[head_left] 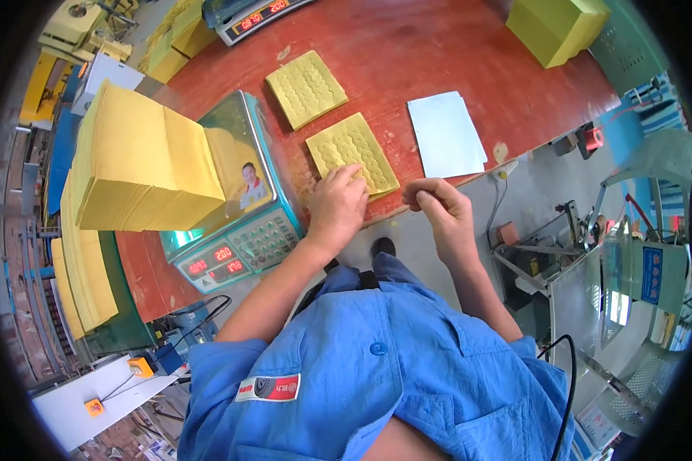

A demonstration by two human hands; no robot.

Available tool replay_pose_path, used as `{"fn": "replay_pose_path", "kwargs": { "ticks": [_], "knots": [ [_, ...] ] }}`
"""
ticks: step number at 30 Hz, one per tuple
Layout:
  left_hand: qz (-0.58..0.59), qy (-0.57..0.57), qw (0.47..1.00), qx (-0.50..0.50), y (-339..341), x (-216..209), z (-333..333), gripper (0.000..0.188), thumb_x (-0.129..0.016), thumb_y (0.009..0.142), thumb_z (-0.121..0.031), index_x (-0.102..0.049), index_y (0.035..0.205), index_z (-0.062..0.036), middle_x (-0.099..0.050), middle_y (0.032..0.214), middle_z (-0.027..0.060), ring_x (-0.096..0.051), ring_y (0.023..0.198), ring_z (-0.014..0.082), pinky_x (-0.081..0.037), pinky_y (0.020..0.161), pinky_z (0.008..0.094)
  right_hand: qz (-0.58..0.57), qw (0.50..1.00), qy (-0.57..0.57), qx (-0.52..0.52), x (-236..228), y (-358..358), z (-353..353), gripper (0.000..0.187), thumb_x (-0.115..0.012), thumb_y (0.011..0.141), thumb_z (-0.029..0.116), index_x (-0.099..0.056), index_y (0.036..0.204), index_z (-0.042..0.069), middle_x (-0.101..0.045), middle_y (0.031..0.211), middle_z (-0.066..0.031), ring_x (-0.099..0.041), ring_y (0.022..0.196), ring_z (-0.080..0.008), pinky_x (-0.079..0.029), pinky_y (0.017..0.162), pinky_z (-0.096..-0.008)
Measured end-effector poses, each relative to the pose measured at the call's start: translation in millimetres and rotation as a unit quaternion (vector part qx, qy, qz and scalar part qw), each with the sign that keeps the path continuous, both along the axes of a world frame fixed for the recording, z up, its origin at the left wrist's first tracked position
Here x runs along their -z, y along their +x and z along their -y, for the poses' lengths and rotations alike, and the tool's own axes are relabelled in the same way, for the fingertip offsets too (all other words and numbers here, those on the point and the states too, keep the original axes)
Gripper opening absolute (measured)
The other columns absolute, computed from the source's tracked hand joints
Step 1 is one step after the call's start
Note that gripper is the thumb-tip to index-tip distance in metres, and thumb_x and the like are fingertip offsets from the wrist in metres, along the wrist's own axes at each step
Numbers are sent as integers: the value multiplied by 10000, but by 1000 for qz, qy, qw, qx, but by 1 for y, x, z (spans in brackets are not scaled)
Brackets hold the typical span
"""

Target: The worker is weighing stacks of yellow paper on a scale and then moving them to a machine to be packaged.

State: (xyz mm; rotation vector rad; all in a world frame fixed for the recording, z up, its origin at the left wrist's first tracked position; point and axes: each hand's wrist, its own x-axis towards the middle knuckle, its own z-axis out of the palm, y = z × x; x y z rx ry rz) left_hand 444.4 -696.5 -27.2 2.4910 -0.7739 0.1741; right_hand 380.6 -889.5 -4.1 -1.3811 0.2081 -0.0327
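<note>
My left hand (pixel 338 206) lies on the near edge of a yellow paper stack (pixel 354 150) with rows of curved cut marks, its fingers extended over the sheets. Just beyond, a second yellow stack (pixel 306 88) bears the same marks. To the right, my right hand (pixel 447 209) is held at the table's front edge, thumb against curled fingers. Whatever it may hold is hidden. A pile of pale blue-white sheets (pixel 447 134) lies beyond this hand. At the left, a tall block of yellow paper (pixel 150 157) rests on a teal digital scale (pixel 265 238).
The red table (pixel 384 46) carries another scale (pixel 257 19) at the far left and a yellow paper block (pixel 557 27) at the far right. More yellow paper (pixel 88 261) stands left of the teal scale. Metal equipment (pixel 546 246) is beside me on the right.
</note>
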Motion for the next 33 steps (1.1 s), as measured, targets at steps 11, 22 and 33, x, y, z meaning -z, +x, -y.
{"fn": "replay_pose_path", "kwargs": {
  "ticks": [11, 22, 33],
  "knots": [
    [62, -95, 993, 31, -16, -50, -9, 60, -650, 760, 11, -599, 791, 4, -623, 1193, 152, -575, 1149, 350, -465, 954, 437, -96, 993, 62, 20, -11, 19, 0, 246, -548, 955, 116, -628, 1118, -48, -677, 939, -96, -651, 770, -135, -539, 643, -280],
    [-305, -410, 853, -103, -58, -50, -66, 344, -655, 930, -150, -578, 1211, 32, -630, 1151, 93, -578, 1058, 143, -480, 896, 309, 51, 965, -258, 10, -96, -25, -51, 167, -557, 864, -29, -606, 1023, -40, -521, 755, -6, -456, 709, -56, -394, 608, -236],
    [-96, -442, 890, -61, -56, -260, -232, 239, -582, 993, -224, -649, 896, -16, -593, 704, -12, -562, 641, 58, -461, 586, 230, 332, 918, -208, -54, -237, 33, -188, 219, -590, 832, -64, -658, 1039, -49, -642, 864, -29, -563, 803, -78, -448, 729, -228]
  ]
}}
